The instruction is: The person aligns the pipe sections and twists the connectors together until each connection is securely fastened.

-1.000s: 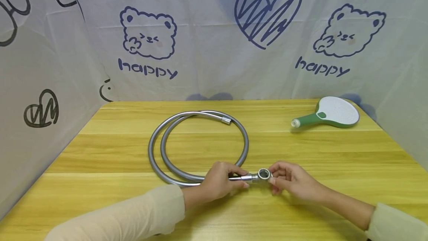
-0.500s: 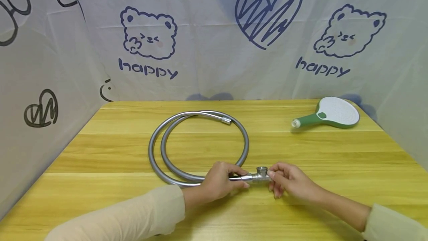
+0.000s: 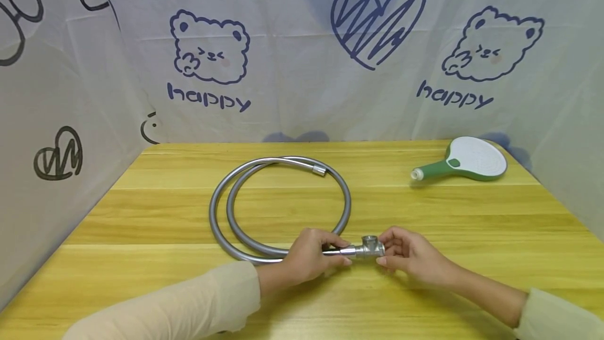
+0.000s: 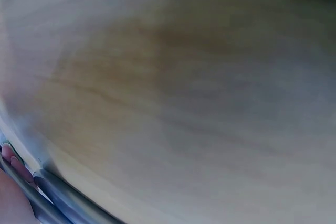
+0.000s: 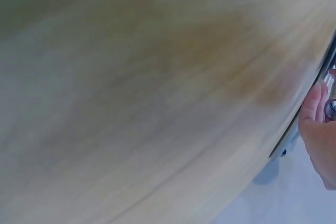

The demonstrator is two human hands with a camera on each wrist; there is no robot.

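The metal fitting [image 3: 370,247] is in line with the near end of the shower hose [image 3: 213,209], right of the middle of the table [image 3: 141,224], its side opening facing up. The left hand [image 3: 309,256] grips the hose just behind its end, fingers above and thumb below. The right hand [image 3: 417,256] has its fingers bent about the fitting's outer end; I cannot tell whether they pinch it. The joining looks partly done at least, though how tight the thread sits doesn't show. The hose's other end lies loose inside the coil, and the shower head [image 3: 476,159] lies unattached near the back right corner, so those seem untouched. There is bare wood from the coil to the left edge, and between the right hand and the right edge. The front edge is out of view, and the cloth wall [image 3: 292,67] limits reach behind the back edge.
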